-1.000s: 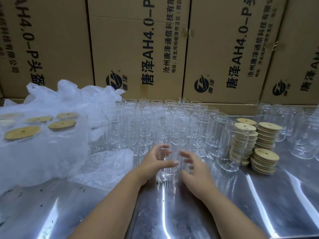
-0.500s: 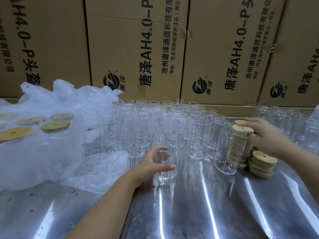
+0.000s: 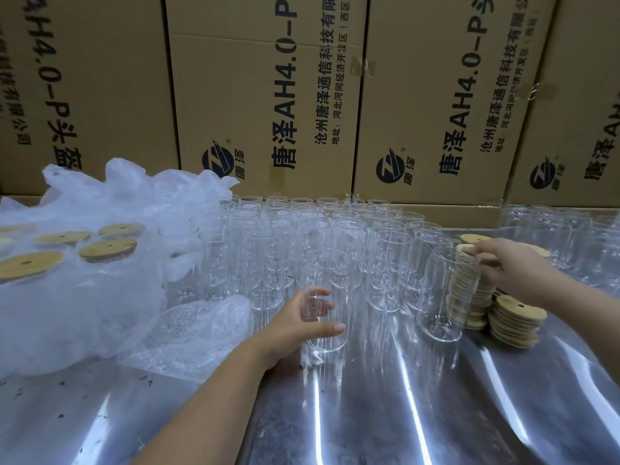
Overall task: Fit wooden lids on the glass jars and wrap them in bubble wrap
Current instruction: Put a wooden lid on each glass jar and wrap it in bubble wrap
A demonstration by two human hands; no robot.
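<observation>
My left hand (image 3: 295,325) grips a clear glass jar (image 3: 327,293) that stands upright on the steel table, in front of several rows of empty jars (image 3: 302,236). My right hand (image 3: 513,270) is over the stacks of round wooden lids (image 3: 513,322) at the right, its fingers curled on the top lid (image 3: 469,247) of a tall stack. A sheet of bubble wrap (image 3: 188,333) lies just left of my left hand.
The shiny steel table (image 3: 385,414) reflects light in streaks. Wrapped jars with wooden lids (image 3: 107,248) sit in a plastic heap at the left. More empty jars (image 3: 570,236) stand at the far right. Cardboard boxes (image 3: 268,95) wall the back.
My right hand left the jar, swung right to the lid stacks and now pinches the top lid. My left hand stays around the jar.
</observation>
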